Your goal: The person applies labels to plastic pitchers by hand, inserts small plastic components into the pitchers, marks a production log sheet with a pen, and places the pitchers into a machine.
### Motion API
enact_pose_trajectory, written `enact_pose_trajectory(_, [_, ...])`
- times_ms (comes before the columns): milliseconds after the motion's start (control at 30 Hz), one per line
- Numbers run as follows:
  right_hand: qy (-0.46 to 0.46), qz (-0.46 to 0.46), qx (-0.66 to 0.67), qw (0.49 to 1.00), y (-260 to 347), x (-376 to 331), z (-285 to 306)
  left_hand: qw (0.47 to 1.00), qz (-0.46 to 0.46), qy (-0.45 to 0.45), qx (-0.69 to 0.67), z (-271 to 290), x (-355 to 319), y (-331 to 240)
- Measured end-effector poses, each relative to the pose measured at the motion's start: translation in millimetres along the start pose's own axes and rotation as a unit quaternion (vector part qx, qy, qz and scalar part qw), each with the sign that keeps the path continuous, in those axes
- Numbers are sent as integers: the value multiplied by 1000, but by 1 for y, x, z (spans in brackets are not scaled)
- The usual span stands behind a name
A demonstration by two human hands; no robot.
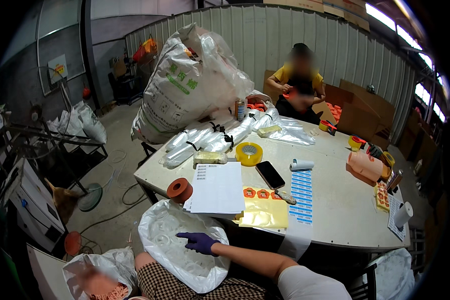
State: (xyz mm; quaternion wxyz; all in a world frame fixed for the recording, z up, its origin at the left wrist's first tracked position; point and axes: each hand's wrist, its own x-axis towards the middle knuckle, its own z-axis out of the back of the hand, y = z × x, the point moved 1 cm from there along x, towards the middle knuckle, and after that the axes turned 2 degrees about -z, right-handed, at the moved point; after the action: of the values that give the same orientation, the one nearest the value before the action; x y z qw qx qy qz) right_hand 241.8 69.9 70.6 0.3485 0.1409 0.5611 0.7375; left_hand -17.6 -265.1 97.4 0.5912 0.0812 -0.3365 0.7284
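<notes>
My right hand (200, 243), in a purple glove, reaches over an open white plastic bag (215, 275) by the table's near edge. Its index finger is stretched out and I see nothing held in it. Inside the bag lie many clear, ring-like plastic pieces (163, 239). My left hand does not show. Beside my checked-patterned lap, at the lower left, is another white bag (120, 257) with pinkish-orange pieces (116, 291); part of it is blurred.
On the white table (345, 215) lie paper sheets (217, 187), a brown tape roll (179, 190), clear tape (249, 153), a phone (270, 175), yellow and blue label sheets (301, 197), and bundled clear plastic bags (230, 135). A big white sack (180, 90) stands behind. A person (300, 80) sits across.
</notes>
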Motion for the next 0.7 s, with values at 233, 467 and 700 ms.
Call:
enact_pose_trajectory(233, [16, -37, -106, 994, -36, -1, -44, 1000, 19, -7, 14, 4, -7, 4])
enact_pose_trajectory(467, [-67, 137, -235, 960, -26, -16, -60, 999, -16, -26, 24, 3, -4, -1])
enact_pose_trajectory(700, [-27, 141, 119, 982, 4, -17, -113, 1000, 2, -15, 0, -1, -1, -4])
